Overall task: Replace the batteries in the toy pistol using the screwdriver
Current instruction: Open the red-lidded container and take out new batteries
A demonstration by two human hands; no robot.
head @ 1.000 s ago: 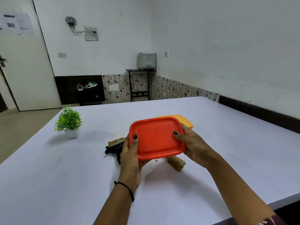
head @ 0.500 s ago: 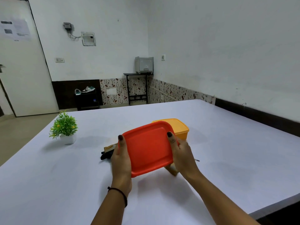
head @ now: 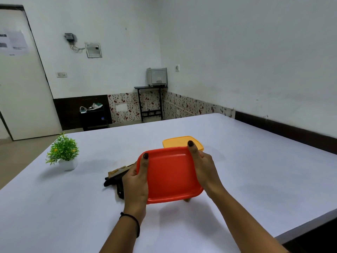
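Head camera view, looking down over a white table (head: 255, 179) in a plain white room. Both of the person's hands hold a red plastic container (head: 171, 174) up off the table, tilted slightly toward the camera. The left hand (head: 135, 181) grips its left edge with the thumb laid over the top. The right hand (head: 204, 167) grips the right edge the same way. The fingers of both hands curl underneath, out of sight.

The toy pistol (head: 116, 178), black with tan parts, lies on the table just beside the left hand, which partly covers it. A yellow container (head: 182, 141) sits on the table behind the red one. A small potted plant (head: 63, 152) stands well apart to the left.

The step appears to be opening or moving the red container, perhaps to reach tools or batteries. It would go best held level with even pressure on both sides so nothing spills, and then set down away from the pistol so the work space stays free.

Only the red container's top shows, so it cannot be told whether it is a lid alone or a closed box, nor what it holds. A tan scrap peeks out below its near edge and cannot be identified. No screwdriver or batteries can be seen. The pistol's battery cover is not visible.
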